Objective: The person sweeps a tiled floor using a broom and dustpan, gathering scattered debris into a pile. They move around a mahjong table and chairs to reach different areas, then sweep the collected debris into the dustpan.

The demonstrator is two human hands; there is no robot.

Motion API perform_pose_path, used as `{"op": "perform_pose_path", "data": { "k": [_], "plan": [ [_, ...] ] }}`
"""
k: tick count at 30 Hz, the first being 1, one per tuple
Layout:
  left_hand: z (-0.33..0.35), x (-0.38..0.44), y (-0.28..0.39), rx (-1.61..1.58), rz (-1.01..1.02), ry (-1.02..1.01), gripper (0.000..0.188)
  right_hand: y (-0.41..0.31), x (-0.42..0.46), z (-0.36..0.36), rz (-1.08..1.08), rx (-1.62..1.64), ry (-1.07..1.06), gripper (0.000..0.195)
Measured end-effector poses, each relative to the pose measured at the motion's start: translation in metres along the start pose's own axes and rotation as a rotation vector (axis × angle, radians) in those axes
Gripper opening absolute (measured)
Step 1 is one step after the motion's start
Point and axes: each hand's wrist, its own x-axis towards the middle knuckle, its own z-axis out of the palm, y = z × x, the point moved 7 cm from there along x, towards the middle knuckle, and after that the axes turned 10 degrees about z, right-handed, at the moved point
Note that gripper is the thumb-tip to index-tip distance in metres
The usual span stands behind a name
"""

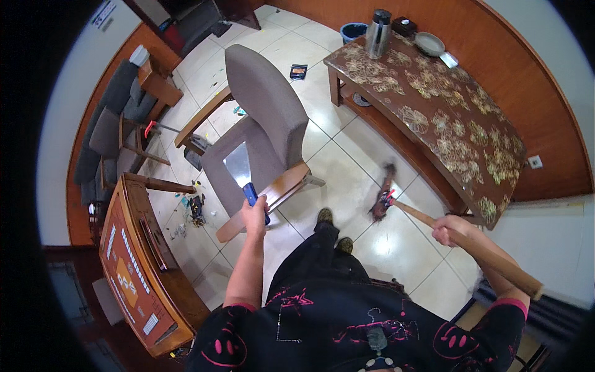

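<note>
My left hand (254, 215) is closed around the blue handle of a scraper (238, 167), whose wide metal blade points away from me over the seat of a grey upholstered armchair (265, 93). In my right hand (452, 230) is the wooden handle of a broom (413, 213). Its dark bristle head (383, 200) is on or just above the tiled floor, between my shoes and the patterned table, and looks blurred. A pile of litter (196, 209) lies on the floor left of the armchair. Behind that pile is a dustpan (193, 157), partly hidden by the chair's arm.
The patterned table (418, 107) at the right bears a steel vacuum jug (378, 35) and a round dish (429, 43). Beside it stands a blue bin (353, 31). A black packet (298, 71) lies on the floor. At the left is a wooden cabinet (162, 279).
</note>
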Motion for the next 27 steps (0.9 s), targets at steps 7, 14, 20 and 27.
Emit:
{"op": "perform_pose_path", "data": {
  "k": [7, 14, 20, 27],
  "plan": [
    [0.072, 0.070, 0.127, 0.098, 0.450, 0.045, 0.021, -0.182, 0.133, 0.087, -0.096, -0.111, -0.181, 0.026],
    [0.154, 0.207, 0.245, 0.249, 0.553, 0.016, 0.045, -0.328, 0.201, 0.168, 0.170, -0.068, -0.499, 0.024],
    [0.194, 0.298, 0.274, 0.464, 0.637, 0.075, 0.054, -0.410, 0.161, 0.101, 0.135, 0.138, -0.622, 0.018],
    [0.207, 0.345, 0.278, 0.644, 0.491, 0.076, 0.055, -0.566, 0.138, 0.096, 0.319, 0.176, -0.447, 0.013]
  ]
}}
